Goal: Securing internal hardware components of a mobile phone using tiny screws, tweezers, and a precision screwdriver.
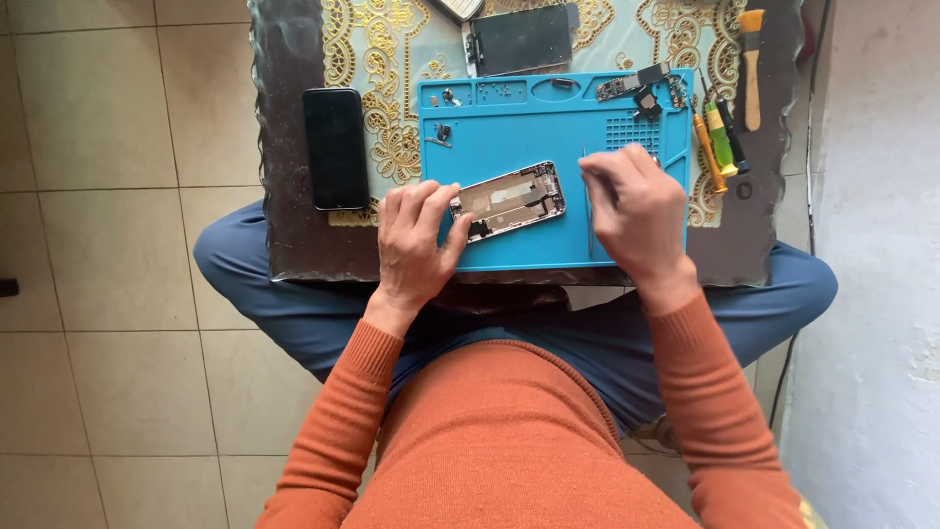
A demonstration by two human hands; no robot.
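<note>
Left hand [416,240]: yours, lower centre of the frame, fingers spread and curled onto the near end of the opened phone body, pinning it to the mat so it does not slide while you work.
Right hand [634,214]: yours, right of centre, closed in a pinch around a thin metal tool [587,201], held like a pen so the point can be steered finely; its lower end rests on the mat, just right of the phone body, not touching it.
Opened phone body [509,200]: centre of the frame, lying tilted on the mat, inner side up, screen removed so the parts are exposed to you.
Blue repair mat [529,142]: covers the centre of the worktop; it keeps small parts from rolling off.
Mat compartments [490,93]: upper edge of the mat, holding tiny screws and brackets sorted apart.
Circuit board pieces [641,86]: upper right of the mat, set aside clear of your hands.
Detached screen [519,39]: top centre, face down beyond the mat, out of the way.
Black phone [336,147]: left of the mat, lying flat, untouched.
Screwdrivers [720,142]: right of the mat, within reach of your right hand.
Brush [751,64]: upper right, beside the screwdrivers.
Worktop [294,235]: small glass-topped table with a gold lace cloth beneath, resting across your knees so the work sits close under your eyes.
</note>
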